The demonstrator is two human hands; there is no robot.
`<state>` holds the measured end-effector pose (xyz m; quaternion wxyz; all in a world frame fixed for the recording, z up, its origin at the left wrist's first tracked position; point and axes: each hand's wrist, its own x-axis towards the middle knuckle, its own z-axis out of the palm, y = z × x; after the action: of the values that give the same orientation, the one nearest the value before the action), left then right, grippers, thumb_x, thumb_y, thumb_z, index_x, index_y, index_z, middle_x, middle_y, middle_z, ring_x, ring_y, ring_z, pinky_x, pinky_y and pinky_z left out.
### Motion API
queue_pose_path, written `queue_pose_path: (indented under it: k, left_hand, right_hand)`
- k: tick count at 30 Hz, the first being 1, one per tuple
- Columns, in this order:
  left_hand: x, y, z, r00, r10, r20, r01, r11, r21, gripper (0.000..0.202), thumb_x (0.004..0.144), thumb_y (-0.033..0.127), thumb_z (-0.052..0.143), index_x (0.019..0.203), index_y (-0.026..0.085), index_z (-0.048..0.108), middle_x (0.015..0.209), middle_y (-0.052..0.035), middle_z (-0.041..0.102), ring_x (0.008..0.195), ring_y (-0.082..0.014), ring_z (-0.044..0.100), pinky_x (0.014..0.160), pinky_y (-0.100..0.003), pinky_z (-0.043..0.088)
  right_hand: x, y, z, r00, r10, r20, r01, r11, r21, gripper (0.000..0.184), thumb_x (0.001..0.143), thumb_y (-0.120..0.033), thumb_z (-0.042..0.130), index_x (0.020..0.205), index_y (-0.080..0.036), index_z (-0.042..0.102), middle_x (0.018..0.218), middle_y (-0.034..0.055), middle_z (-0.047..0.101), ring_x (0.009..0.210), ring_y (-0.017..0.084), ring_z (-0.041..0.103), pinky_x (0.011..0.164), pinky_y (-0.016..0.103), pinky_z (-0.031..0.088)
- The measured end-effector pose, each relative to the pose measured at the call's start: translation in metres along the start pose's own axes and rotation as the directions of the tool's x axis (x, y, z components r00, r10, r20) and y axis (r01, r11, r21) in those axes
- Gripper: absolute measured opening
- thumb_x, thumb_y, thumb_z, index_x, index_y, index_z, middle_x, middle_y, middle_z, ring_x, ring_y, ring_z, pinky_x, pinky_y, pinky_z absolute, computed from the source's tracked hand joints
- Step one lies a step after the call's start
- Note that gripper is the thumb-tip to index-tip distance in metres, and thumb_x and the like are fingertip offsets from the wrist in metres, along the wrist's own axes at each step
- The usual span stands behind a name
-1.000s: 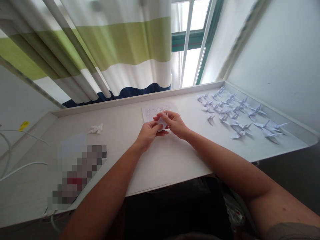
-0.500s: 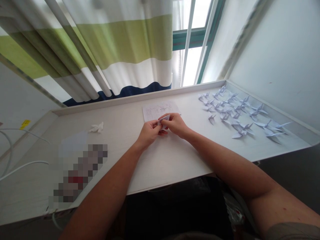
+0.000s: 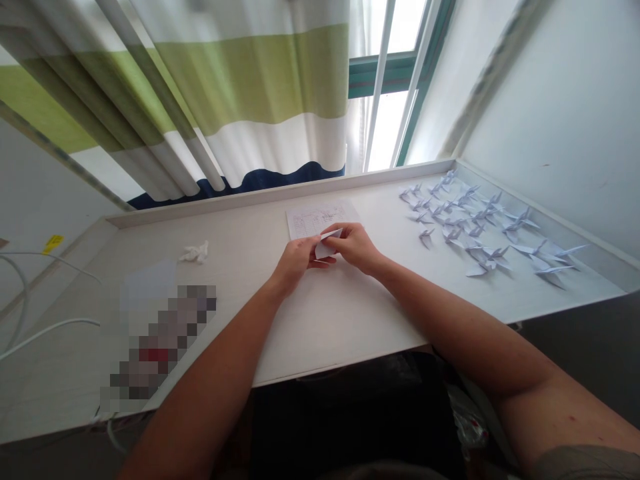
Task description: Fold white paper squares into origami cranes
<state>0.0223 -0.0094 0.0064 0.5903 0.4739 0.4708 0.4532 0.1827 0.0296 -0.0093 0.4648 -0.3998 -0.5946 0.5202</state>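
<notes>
White tabletop [image 3: 340, 327] spans the near part, with a pixelated object [image 3: 160, 343] lying at its left, too masked to identify; farther in, near the middle, the left hand [image 3: 294, 261] and the right hand [image 3: 359, 248] come together, fingers closed in a pinch on one small folded paper [image 3: 327, 248] held between them. Just beyond lies a printed sheet [image 3: 317, 221]; crumpled tissue [image 3: 195, 253] sits well to the left, and many paper cranes [image 3: 484, 215] spread to the right; behind everything hangs a striped curtain [image 3: 260, 87] beside a green-framed window [image 3: 383, 75].
</notes>
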Motion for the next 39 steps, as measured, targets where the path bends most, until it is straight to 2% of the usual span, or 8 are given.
queue_pose_path:
  k: [5, 9, 13, 17, 22, 28, 34, 39]
  left_hand:
    - [0.002, 0.001, -0.004, 1.0, -0.004, -0.006, 0.004, 0.999, -0.033, 0.04, 0.102, 0.047, 0.062, 0.1, 0.009, 0.075, 0.094, -0.0159, 0.082, 0.08, -0.0265, 0.082, 0.073, -0.035, 0.064]
    - [0.002, -0.001, -0.008, 0.983, 0.185, 0.01, -0.185, 0.981, 0.056, 0.039, 0.094, 0.052, 0.075, 0.104, 0.013, 0.076, 0.095, -0.0109, 0.082, 0.08, -0.0245, 0.082, 0.076, -0.035, 0.065]
    - [0.003, -0.003, -0.013, 0.94, 0.339, 0.031, -0.34, 0.928, 0.153, 0.052, 0.088, 0.066, 0.077, 0.099, 0.015, 0.076, 0.09, -0.009, 0.081, 0.077, -0.0242, 0.081, 0.07, -0.033, 0.064]
    - [0.005, -0.003, -0.015, 0.932, 0.36, 0.036, -0.36, 0.913, 0.192, 0.056, 0.086, 0.07, 0.076, 0.096, 0.016, 0.078, 0.089, -0.0089, 0.081, 0.08, -0.0239, 0.08, 0.066, -0.032, 0.064]
    - [0.005, -0.003, -0.015, 0.923, 0.384, 0.008, -0.381, 0.911, 0.16, 0.053, 0.08, 0.068, 0.083, 0.095, 0.017, 0.083, 0.094, -0.0077, 0.082, 0.089, -0.0228, 0.077, 0.077, -0.035, 0.066]
    - [0.004, -0.002, -0.017, 0.924, 0.379, 0.038, -0.38, 0.91, 0.167, 0.053, 0.08, 0.066, 0.084, 0.101, 0.018, 0.087, 0.102, -0.0098, 0.084, 0.091, -0.0244, 0.076, 0.075, -0.036, 0.065]
    - [0.004, -0.001, -0.019, 0.943, 0.317, 0.104, -0.33, 0.933, 0.147, 0.054, 0.079, 0.064, 0.086, 0.108, 0.018, 0.086, 0.106, -0.0115, 0.084, 0.101, -0.0293, 0.078, 0.08, -0.04, 0.066]
    - [0.003, 0.001, -0.02, 0.963, 0.246, 0.109, -0.259, 0.957, 0.13, 0.055, 0.077, 0.06, 0.089, 0.11, 0.016, 0.085, 0.106, -0.0134, 0.084, 0.102, -0.0311, 0.08, 0.084, -0.044, 0.066]
  right_hand:
    - [-0.001, -0.002, 0.001, 1.0, -0.006, 0.023, 0.004, 0.997, 0.083, 0.017, 0.072, -0.023, 0.071, 0.086, -0.018, 0.079, 0.074, 0.0024, 0.076, 0.069, 0.018, 0.07, 0.065, 0.03, 0.057]
    - [-0.001, -0.004, -0.001, 0.992, -0.125, 0.026, 0.122, 0.989, 0.082, 0.019, 0.074, -0.023, 0.072, 0.091, -0.02, 0.079, 0.089, 0.003, 0.079, 0.081, 0.02, 0.074, 0.075, 0.034, 0.06]
    - [0.0, -0.005, -0.005, 0.939, -0.344, 0.03, 0.345, 0.937, -0.056, 0.012, 0.077, -0.021, 0.073, 0.088, -0.022, 0.078, 0.093, 0.0025, 0.078, 0.092, 0.021, 0.072, 0.081, 0.036, 0.059]
    - [0.001, -0.004, -0.008, 0.901, -0.429, 0.068, 0.434, 0.893, -0.122, 0.01, 0.082, -0.019, 0.071, 0.089, -0.023, 0.077, 0.097, 0.0035, 0.077, 0.09, 0.021, 0.072, 0.078, 0.036, 0.059]
    - [0.002, -0.001, -0.009, 0.879, -0.474, 0.054, 0.475, 0.862, -0.174, 0.008, 0.084, -0.021, 0.072, 0.09, -0.024, 0.077, 0.097, 0.0038, 0.077, 0.093, 0.022, 0.072, 0.076, 0.035, 0.057]
    - [0.002, 0.0, -0.009, 0.889, -0.457, 0.016, 0.453, 0.875, -0.171, 0.008, 0.085, -0.026, 0.073, 0.091, -0.024, 0.078, 0.097, 0.0039, 0.077, 0.093, 0.022, 0.07, 0.072, 0.034, 0.052]
    - [0.002, -0.002, -0.003, 0.973, -0.229, 0.004, 0.229, 0.973, 0.004, 0.016, 0.079, -0.032, 0.075, 0.088, -0.019, 0.075, 0.076, 0.0014, 0.073, 0.067, 0.017, 0.065, 0.062, 0.031, 0.05]
    - [0.0, -0.004, 0.0, 0.982, -0.187, 0.018, 0.186, 0.981, 0.047, 0.015, 0.075, -0.03, 0.075, 0.084, -0.019, 0.073, 0.072, 0.0, 0.071, 0.065, 0.016, 0.065, 0.061, 0.03, 0.053]
